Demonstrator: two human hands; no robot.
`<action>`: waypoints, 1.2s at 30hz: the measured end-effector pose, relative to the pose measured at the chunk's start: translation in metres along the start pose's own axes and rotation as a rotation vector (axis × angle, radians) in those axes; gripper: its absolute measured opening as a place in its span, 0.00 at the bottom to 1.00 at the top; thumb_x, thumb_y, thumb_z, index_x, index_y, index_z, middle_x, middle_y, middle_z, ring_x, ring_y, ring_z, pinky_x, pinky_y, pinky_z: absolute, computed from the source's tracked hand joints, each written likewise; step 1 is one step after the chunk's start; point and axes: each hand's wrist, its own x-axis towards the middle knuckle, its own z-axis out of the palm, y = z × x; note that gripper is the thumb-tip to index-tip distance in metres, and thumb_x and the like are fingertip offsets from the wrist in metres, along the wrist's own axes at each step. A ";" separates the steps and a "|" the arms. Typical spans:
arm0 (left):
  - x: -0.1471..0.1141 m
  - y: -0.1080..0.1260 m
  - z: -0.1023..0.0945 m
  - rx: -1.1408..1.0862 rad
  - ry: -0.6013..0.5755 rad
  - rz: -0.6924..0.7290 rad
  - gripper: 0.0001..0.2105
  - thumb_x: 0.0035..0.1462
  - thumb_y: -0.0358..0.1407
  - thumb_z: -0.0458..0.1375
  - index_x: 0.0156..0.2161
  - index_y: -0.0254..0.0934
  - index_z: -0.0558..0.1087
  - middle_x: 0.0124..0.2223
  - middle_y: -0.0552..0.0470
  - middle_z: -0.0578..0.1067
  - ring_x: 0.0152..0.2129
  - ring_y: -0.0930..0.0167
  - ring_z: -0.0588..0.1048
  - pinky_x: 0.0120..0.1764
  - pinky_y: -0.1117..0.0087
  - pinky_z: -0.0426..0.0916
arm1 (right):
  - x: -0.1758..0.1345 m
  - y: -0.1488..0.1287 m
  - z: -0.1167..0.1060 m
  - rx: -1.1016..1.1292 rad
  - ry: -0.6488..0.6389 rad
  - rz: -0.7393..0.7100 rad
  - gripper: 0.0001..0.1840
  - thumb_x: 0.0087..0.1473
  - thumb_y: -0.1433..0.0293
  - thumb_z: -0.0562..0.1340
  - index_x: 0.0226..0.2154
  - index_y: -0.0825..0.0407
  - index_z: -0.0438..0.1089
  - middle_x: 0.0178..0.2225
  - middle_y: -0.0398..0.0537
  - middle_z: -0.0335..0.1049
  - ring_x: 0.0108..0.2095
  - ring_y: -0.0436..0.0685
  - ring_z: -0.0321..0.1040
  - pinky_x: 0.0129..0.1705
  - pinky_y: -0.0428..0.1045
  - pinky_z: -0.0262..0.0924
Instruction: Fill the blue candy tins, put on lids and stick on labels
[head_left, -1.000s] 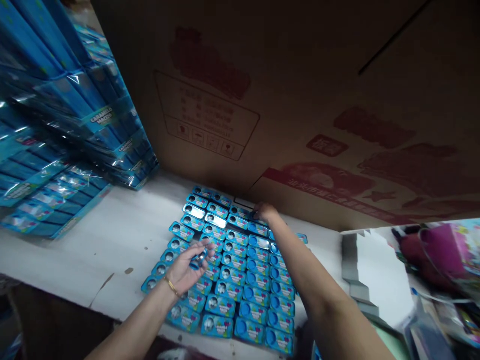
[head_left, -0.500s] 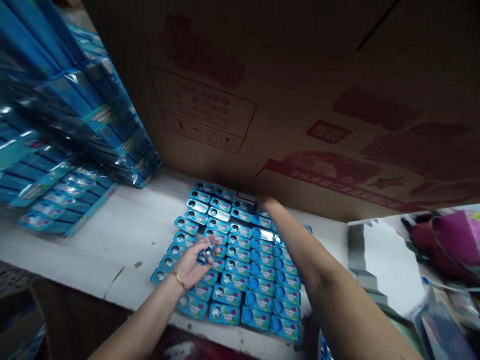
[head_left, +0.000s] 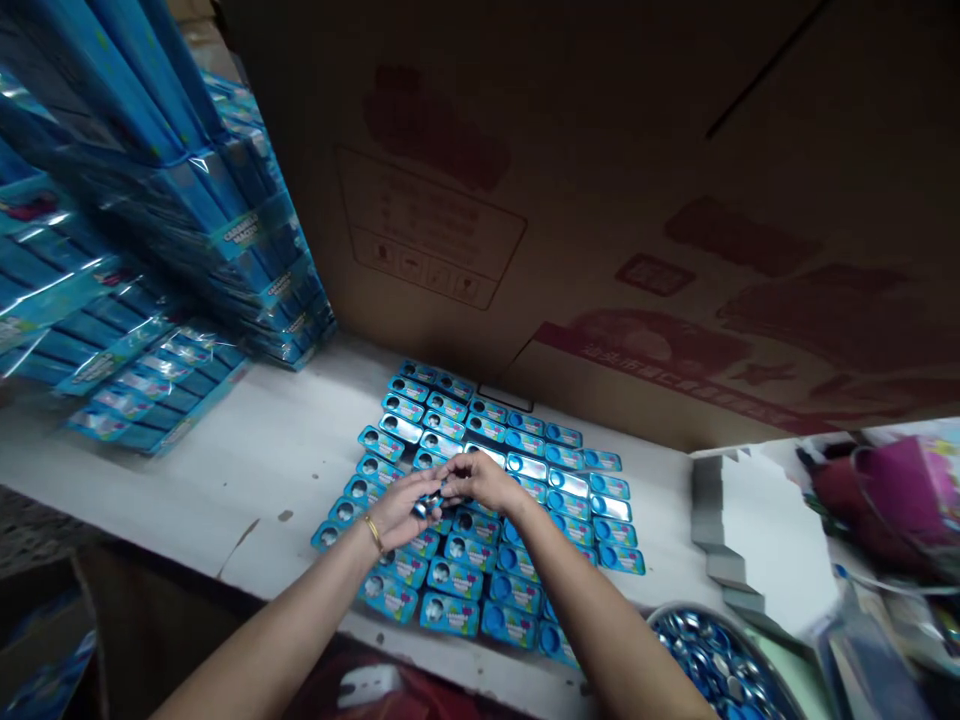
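My left hand (head_left: pixel 403 512), with a gold bracelet at its wrist, is cupped around several small shiny round blue-and-silver pieces (head_left: pixel 426 504). Against it my right hand (head_left: pixel 480 482) has its fingers closed at those pieces; what it pinches is hidden. Under both hands lie rows of small blue printed packs (head_left: pixel 454 577) on the white table (head_left: pixel 277 450). Each pack has a round spot at one end; those on the left look silvery or dark, those on the right plain blue.
A metal bowl (head_left: pixel 660 612) of round shiny pieces stands at the lower right. Behind the rows rises a large cardboard box (head_left: pixel 585 200). Wrapped blue packages (head_left: pixel 247 230) are stacked at the left. White stepped card pieces (head_left: pixel 772 530) and a pink bucket (head_left: pixel 892 490) are at right.
My right hand has come back from the far rows near the cardboard box to meet my left hand. The view has shifted, bringing the bowl into sight.
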 end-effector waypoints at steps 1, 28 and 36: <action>-0.001 -0.001 -0.001 0.014 -0.006 -0.010 0.11 0.45 0.25 0.56 0.38 0.33 0.69 0.31 0.50 0.71 0.26 0.74 0.72 0.20 0.81 0.60 | -0.002 0.002 -0.001 0.050 -0.026 0.018 0.22 0.34 0.61 0.66 0.35 0.53 0.70 0.24 0.41 0.66 0.25 0.51 0.65 0.31 0.49 0.62; -0.023 0.023 -0.037 0.033 0.315 0.122 0.11 0.46 0.36 0.58 0.36 0.32 0.68 0.31 0.48 0.72 0.22 0.78 0.70 0.16 0.83 0.56 | 0.095 -0.045 -0.102 -1.121 0.587 0.575 0.19 0.34 0.70 0.65 0.35 0.53 0.70 0.37 0.57 0.69 0.38 0.62 0.66 0.33 0.49 0.59; -0.010 0.024 -0.021 0.243 0.427 0.214 0.11 0.45 0.34 0.57 0.36 0.34 0.66 0.28 0.51 0.73 0.22 0.75 0.71 0.16 0.80 0.55 | 0.040 -0.026 -0.002 -0.814 0.575 -0.109 0.16 0.49 0.61 0.56 0.38 0.50 0.69 0.36 0.48 0.68 0.36 0.53 0.64 0.38 0.46 0.57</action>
